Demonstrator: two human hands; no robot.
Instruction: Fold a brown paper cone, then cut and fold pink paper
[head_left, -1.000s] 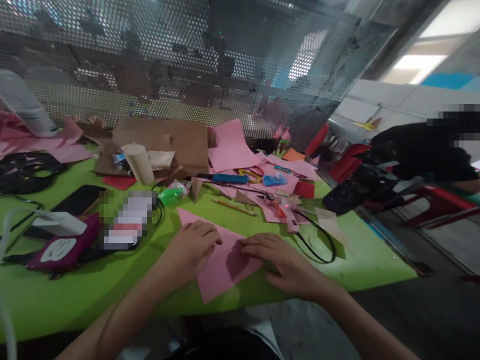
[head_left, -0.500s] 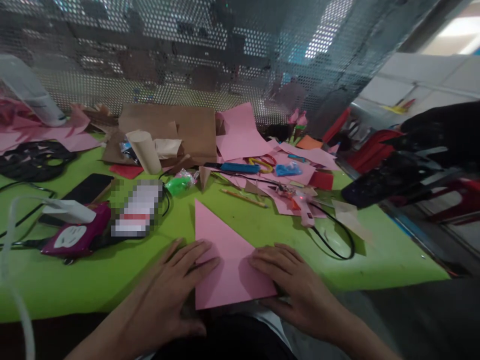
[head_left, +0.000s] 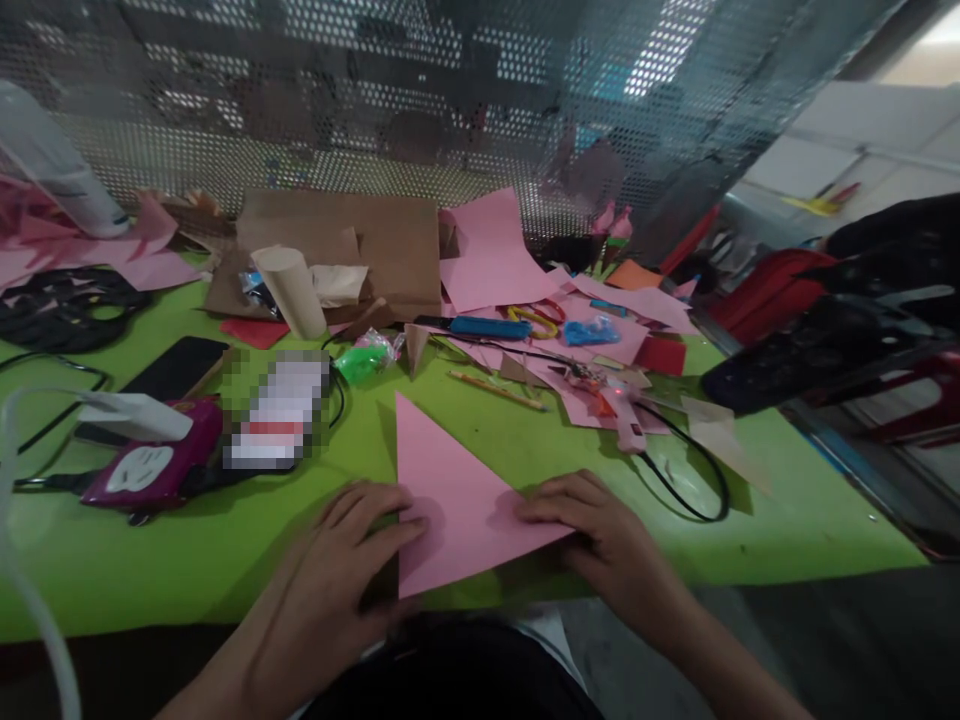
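Note:
A triangular piece of pink paper (head_left: pixel 457 500) lies in front of me, close to the table's near edge. My right hand (head_left: pixel 600 520) pinches its right corner, fingers on top and thumb below, with that corner slightly raised. At the paper's left edge, my left hand (head_left: pixel 360 550) is curled with its index fingertip on the sheet, gripping that side; its thumb is partly hidden. A pencil (head_left: pixel 499 390) and a small brown paper cone (head_left: pixel 416 347) lie beyond the paper's tip.
On the green table (head_left: pixel 300 560) a purple power strip (head_left: pixel 157 460) with a charger and a blurred phone (head_left: pixel 277 415) lie left. A glue gun (head_left: pixel 628 425) with its cord lies right. Behind stand a cardboard tube (head_left: pixel 292 295), a blue cutter (head_left: pixel 487 327) and pink sheets (head_left: pixel 491 255).
The paper's right corner has swung up and to the right, lifted with my right hand. My left hand's fingers have drawn back toward the left edge. The view has shifted slightly.

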